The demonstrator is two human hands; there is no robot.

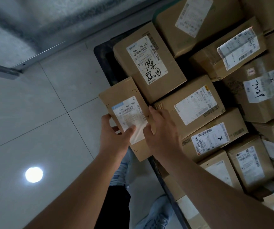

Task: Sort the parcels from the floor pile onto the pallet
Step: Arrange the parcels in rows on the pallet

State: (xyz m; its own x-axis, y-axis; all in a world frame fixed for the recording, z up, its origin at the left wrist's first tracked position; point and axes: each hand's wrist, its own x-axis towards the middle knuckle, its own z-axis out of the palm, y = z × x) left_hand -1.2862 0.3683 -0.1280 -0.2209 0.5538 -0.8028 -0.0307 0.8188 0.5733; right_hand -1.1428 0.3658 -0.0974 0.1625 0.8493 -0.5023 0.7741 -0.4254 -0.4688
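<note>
Two bare hands hold a slim brown cardboard parcel [124,111] with a white shipping label, just over the near edge of a black pallet [103,63]. Left hand [116,138] has a closed grip: thumb on the label, fingers curled beneath. Right hand [162,129] lies flat along the parcel's right edge, fingers extended. Beyond and right of both hands, labelled brown cardboard boxes [149,63] crowd the pallet. Pale floor tiles [33,121] lie left.
</note>
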